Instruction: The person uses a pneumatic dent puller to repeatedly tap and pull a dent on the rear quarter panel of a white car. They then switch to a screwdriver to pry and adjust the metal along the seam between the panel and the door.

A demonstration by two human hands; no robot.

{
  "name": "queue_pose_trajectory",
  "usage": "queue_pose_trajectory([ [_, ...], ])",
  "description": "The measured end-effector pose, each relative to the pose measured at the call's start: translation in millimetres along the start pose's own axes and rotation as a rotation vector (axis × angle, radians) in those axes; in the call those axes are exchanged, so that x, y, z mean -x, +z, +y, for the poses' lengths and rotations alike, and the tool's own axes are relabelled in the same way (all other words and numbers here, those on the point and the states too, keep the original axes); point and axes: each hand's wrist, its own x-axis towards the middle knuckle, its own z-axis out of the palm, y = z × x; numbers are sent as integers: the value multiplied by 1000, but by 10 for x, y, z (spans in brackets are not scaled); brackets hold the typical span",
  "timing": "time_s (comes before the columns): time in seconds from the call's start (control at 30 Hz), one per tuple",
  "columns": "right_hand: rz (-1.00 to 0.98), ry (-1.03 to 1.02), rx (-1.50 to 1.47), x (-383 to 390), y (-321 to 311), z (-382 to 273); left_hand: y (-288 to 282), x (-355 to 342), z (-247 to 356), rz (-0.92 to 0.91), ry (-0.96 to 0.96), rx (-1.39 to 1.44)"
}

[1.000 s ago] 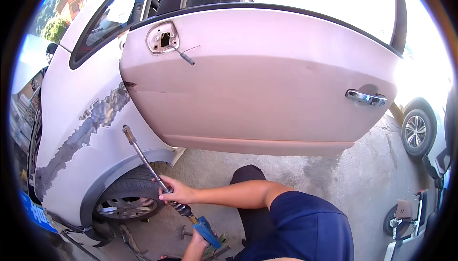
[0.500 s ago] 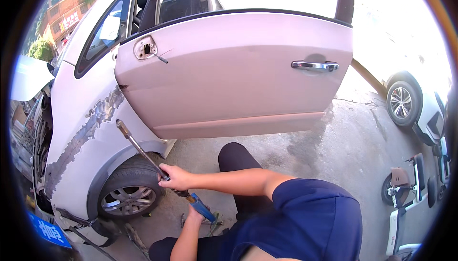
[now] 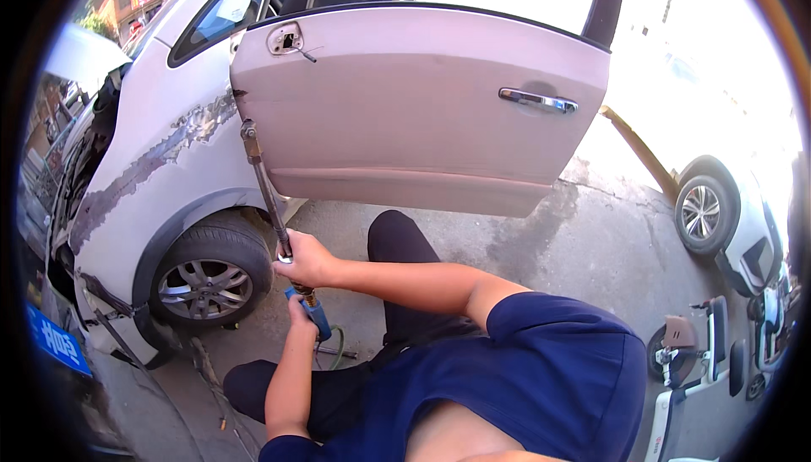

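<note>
My right hand (image 3: pixel 306 259) grips the steel shaft of a long tool (image 3: pixel 269 191), and below it my left hand (image 3: pixel 299 310) holds the tool's blue handle (image 3: pixel 318 319), with a green hose running off. The tool's head is beside the front edge of the open white car door (image 3: pixel 405 124); whether it touches is unclear. The fender (image 3: pixel 127 225) carries a long ragged scraped grey patch (image 3: pixel 185 133) over the wheel (image 3: pixel 201 293). The door has a chrome handle (image 3: pixel 538 100) and a bare mirror mount (image 3: pixel 285 39) with a dangling wire.
Another white car (image 3: pixel 735 209) stands at the right, with a white scooter (image 3: pixel 686 356) below it. A blue board (image 3: pixel 55 335) lies at the lower left beside loose dark trim (image 3: pixel 110 310). A yellow beam (image 3: pixel 634 145) crosses behind the door.
Both hands have moved up, swinging the tool more upright; its head went from over the fender up to beside the door's edge. The view has shifted, and more of my body shows.
</note>
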Motion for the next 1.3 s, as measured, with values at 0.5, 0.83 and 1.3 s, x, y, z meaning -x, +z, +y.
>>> queue_pose_trajectory([
  [0.5, 35, -23, 17, -167, 209, -71, -105, 107, 202, 72, -97, 77],
  [0.83, 86, -92, -5, -230, 267, -72, -62, 61, 426, 100, -62, 110],
  [1.3, -62, -141, 101, -146, 277, -174, 77, 248, 417, 105, -16, -89],
])
